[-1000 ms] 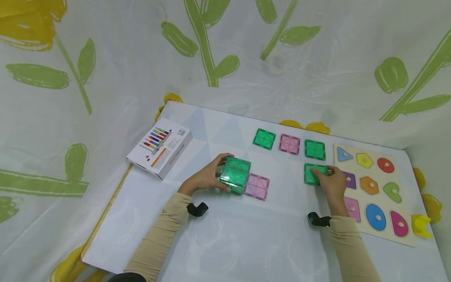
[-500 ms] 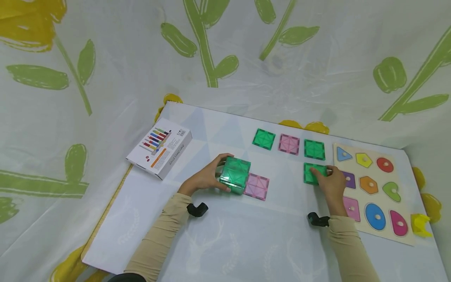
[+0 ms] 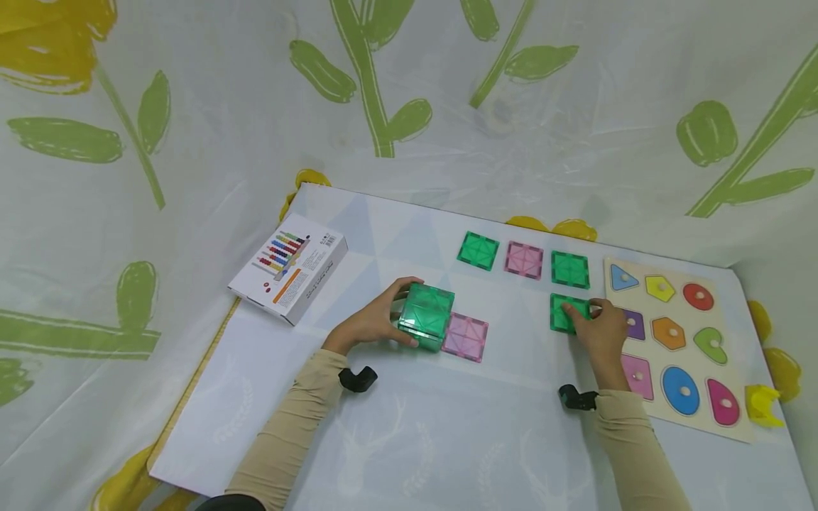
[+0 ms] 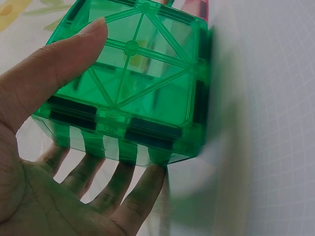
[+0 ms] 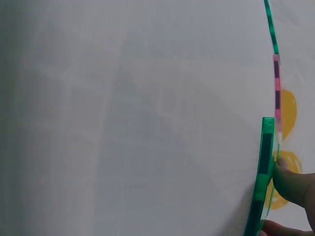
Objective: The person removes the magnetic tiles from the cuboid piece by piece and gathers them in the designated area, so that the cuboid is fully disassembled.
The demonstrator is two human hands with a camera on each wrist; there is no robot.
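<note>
My left hand (image 3: 373, 319) grips a green see-through box built of square magnetic tiles (image 3: 429, 312). In the left wrist view, the thumb lies across one face of the box (image 4: 142, 69) and the fingers reach around an adjoining side. A pink magnetic tile (image 3: 465, 337) lies flat on the table, touching the right side of the box. Farther right, my right hand (image 3: 603, 339) pinches a green magnetic tile (image 3: 562, 314) at its right side, thumb on its top face. That tile appears edge-on in the right wrist view (image 5: 262, 172), flat on the table.
Behind, a row of loose tiles holds a green tile (image 3: 478, 251), a pink tile (image 3: 524, 260) and another green tile (image 3: 570, 270). A wooden shape puzzle board (image 3: 686, 348) lies at the right, beside a yellow object (image 3: 762, 406). At the left stands a white box (image 3: 290, 266).
</note>
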